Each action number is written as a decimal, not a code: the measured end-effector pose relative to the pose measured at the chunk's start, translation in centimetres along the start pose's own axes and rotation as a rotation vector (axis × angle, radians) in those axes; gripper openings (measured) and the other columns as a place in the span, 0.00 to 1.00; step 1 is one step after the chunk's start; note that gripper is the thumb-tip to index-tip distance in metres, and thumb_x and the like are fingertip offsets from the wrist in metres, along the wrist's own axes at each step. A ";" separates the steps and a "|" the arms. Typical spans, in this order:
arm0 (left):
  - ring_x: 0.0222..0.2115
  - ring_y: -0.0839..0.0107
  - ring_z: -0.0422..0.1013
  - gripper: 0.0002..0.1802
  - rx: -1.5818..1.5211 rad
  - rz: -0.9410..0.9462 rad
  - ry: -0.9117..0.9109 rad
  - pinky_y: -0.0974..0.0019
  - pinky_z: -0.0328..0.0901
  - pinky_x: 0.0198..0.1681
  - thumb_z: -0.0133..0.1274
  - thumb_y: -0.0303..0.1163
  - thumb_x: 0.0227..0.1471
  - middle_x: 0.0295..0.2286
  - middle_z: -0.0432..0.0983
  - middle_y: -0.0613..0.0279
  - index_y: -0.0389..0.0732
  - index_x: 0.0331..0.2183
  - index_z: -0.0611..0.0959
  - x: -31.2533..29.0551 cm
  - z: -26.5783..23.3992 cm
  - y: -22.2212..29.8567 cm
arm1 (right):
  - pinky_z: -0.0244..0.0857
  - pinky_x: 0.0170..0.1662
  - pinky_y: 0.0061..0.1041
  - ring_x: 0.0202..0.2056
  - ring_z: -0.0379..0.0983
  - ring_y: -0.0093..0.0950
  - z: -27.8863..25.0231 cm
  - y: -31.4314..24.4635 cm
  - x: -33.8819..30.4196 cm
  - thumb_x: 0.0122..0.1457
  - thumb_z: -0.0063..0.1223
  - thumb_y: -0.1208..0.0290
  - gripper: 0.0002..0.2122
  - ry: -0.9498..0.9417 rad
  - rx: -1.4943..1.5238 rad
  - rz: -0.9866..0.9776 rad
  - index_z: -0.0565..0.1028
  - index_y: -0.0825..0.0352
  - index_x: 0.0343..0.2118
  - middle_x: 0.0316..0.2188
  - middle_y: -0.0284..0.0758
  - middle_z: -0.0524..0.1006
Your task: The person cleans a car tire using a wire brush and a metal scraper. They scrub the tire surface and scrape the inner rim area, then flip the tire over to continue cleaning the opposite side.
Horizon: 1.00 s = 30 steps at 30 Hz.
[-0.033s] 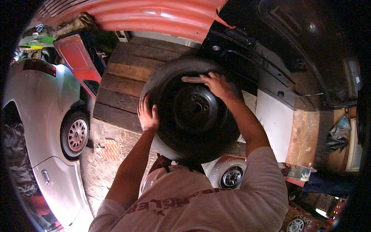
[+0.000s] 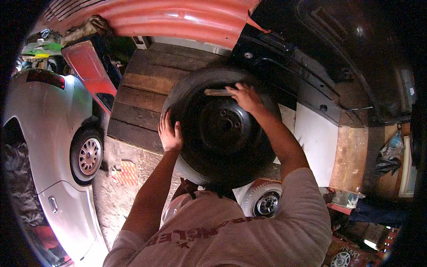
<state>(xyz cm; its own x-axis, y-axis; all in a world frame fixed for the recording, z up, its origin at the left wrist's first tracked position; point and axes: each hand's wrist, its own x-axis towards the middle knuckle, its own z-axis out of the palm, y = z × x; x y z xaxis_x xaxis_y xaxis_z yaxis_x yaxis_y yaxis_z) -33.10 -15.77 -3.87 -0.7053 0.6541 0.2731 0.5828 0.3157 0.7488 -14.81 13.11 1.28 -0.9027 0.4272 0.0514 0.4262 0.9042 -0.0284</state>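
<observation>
Head view showed the wheel (image 2: 219, 127) lying face up on a plank bench (image 2: 142, 98), which presumably kept its weight supported. The left hand (image 2: 170, 131), holding nothing, lay flat with spread thumb against the tyre's left side, likely bracing it. The right hand (image 2: 246, 98) gripped 1 end of a pale stick (image 2: 215, 92) above the hub, perhaps to keep the other end clear; its forearm slanted up and leftward, the elbow bent

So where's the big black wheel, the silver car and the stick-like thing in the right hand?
Big black wheel (image 2: 215, 132), head view: central disc.
Silver car (image 2: 51, 131), head view: side panel.
Stick-like thing (image 2: 216, 92), head view: exposed length.
</observation>
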 end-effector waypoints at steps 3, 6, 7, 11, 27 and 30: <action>0.58 0.52 0.52 0.31 -0.010 -0.010 0.013 0.51 0.43 0.61 0.39 0.49 0.57 0.56 0.59 0.50 0.40 0.57 0.62 -0.1 0.0 0.1 | 0.61 0.48 0.38 0.44 0.68 0.36 1.2 -0.3 0.9 0.56 0.52 0.66 0.22 -0.027 0.026 -0.132 0.67 0.47 0.56 0.39 0.36 0.69; 0.58 0.52 0.52 0.32 0.000 -0.032 0.031 0.51 0.42 0.61 0.39 0.49 0.57 0.56 0.59 0.50 0.40 0.57 0.62 0.3 0.0 -0.8 | 0.61 0.47 0.36 0.44 0.68 0.35 -1.0 1.7 1.5 0.56 0.52 0.66 0.21 -0.173 0.083 -0.046 0.68 0.47 0.55 0.39 0.37 0.70; 0.58 0.52 0.52 0.32 0.001 -0.031 0.031 0.51 0.42 0.62 0.39 0.49 0.57 0.56 0.58 0.50 0.40 0.57 0.62 0.4 0.1 -0.7 | 0.62 0.47 0.35 0.43 0.68 0.34 -1.1 2.1 0.8 0.56 0.52 0.65 0.21 -0.097 0.038 -0.061 0.69 0.46 0.54 0.39 0.37 0.70; 0.59 0.52 0.51 0.32 0.047 -0.041 -0.025 0.50 0.41 0.62 0.39 0.49 0.56 0.57 0.57 0.50 0.41 0.58 0.61 0.6 0.4 -0.1 | 0.61 0.47 0.35 0.45 0.67 0.35 0.0 0.3 1.9 0.56 0.51 0.70 0.21 -0.006 0.025 -0.146 0.70 0.46 0.53 0.38 0.36 0.70; 0.59 0.52 0.51 0.33 0.073 -0.033 -0.002 0.48 0.43 0.61 0.37 0.52 0.57 0.57 0.57 0.51 0.42 0.58 0.61 0.5 0.7 -0.4 | 0.68 0.44 0.39 0.41 0.73 0.41 -0.8 -0.2 -1.2 0.59 0.43 0.69 0.28 -0.250 -0.203 0.118 0.54 0.48 0.63 0.44 0.41 0.71; 0.58 0.52 0.53 0.32 0.034 -0.015 0.014 0.50 0.44 0.61 0.37 0.51 0.57 0.56 0.59 0.51 0.40 0.57 0.62 0.7 0.4 -0.7 | 0.70 0.43 0.41 0.40 0.74 0.45 -1.6 1.8 -4.3 0.60 0.41 0.69 0.29 -0.293 -0.102 0.250 0.49 0.50 0.64 0.47 0.46 0.70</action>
<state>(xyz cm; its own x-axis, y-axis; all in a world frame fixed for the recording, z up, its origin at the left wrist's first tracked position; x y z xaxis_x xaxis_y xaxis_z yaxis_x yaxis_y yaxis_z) -33.83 -15.28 -4.51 -0.7194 0.6395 0.2711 0.5855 0.3483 0.7321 -10.03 12.87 2.64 -0.7424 0.6284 -0.2323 0.6255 0.7743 0.0959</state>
